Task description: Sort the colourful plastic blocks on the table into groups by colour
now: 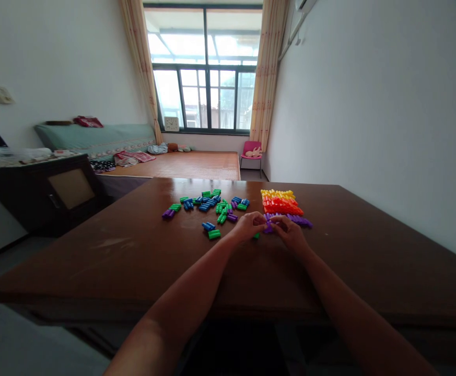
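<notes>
A small purple plastic piece (268,225) is pinched between the fingertips of my left hand (248,224) and my right hand (289,230). Both hands are closed on it, close above the table. Just beyond them runs a row of purple pieces (300,221), partly hidden by my right hand. Behind it lie a row of red-orange pieces (282,205) and, farthest, a row of yellow pieces (278,194). A green piece (256,236) shows partly under my left hand. Left of the hands, blue pieces (208,203), green pieces (223,210) and purple pieces (168,214) lie scattered.
The brown table (133,261) extends on both sides of my arms. Past its far edge stand a bed (200,163) and a pink chair (252,148). A dark cabinet (35,188) is at the left, and a white wall (369,115) rises on the right.
</notes>
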Available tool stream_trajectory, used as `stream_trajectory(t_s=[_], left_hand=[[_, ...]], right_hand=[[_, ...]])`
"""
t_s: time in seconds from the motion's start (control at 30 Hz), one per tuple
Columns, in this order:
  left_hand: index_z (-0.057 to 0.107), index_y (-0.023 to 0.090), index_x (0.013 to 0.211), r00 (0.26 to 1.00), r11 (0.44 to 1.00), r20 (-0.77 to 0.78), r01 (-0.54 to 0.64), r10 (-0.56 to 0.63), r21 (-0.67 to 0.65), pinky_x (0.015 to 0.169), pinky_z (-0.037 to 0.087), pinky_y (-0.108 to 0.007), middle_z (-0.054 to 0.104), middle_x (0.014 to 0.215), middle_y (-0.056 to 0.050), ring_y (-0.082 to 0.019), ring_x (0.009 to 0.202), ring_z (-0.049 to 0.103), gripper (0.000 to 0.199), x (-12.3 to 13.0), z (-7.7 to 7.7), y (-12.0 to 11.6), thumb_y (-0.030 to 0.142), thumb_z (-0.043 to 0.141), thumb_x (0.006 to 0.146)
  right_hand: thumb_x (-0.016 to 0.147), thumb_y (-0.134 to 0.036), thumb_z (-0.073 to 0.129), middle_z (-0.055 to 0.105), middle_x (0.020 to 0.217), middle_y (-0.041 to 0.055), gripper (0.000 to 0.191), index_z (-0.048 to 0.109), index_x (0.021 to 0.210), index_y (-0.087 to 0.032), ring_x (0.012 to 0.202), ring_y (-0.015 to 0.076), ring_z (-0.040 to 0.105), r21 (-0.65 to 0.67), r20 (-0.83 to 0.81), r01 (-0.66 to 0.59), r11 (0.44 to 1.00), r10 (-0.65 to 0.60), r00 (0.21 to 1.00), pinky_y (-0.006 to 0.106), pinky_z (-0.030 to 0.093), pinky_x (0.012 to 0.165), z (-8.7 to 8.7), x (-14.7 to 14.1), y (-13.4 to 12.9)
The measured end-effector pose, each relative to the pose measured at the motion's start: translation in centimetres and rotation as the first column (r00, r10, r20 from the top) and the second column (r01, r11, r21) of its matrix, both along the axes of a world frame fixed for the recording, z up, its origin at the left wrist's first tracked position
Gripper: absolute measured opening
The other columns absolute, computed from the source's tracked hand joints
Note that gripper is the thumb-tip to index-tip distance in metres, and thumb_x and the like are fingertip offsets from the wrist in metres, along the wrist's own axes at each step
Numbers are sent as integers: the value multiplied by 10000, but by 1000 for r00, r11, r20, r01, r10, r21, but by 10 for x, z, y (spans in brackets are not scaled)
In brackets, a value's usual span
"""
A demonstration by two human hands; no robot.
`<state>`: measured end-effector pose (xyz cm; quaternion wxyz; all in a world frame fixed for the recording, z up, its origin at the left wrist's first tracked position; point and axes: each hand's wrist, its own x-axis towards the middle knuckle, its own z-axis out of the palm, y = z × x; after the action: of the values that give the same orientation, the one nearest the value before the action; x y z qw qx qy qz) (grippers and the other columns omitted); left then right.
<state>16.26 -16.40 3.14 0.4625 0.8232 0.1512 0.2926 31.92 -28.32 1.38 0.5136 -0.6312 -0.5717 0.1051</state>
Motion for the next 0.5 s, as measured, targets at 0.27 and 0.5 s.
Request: stream_trajectory(t_s=[0.27, 0.5], left_hand=[[702, 194, 950, 941, 915, -108, -280, 322, 289, 723, 503, -253, 726, 870, -21, -155, 786, 651, 198, -4, 4, 4, 304, 630, 803], [728, 202, 938, 952, 889, -181, -150, 248, 432, 812, 496, -265, 716, 907, -19, -173, 861, 638, 192, -5, -7, 10, 252, 622, 786]], right_hand=[[822, -483, 572, 712, 844, 56, 284, 627, 890, -212, 735, 208, 665, 21, 82, 179, 984, -180, 980, 333, 509, 720, 0, 1, 5], [850, -427, 568, 725, 836, 37, 210, 646, 912, -243, 713, 209, 666, -64, 329, 321, 945, -284, 901, 306, 464, 669, -6, 6, 14]])
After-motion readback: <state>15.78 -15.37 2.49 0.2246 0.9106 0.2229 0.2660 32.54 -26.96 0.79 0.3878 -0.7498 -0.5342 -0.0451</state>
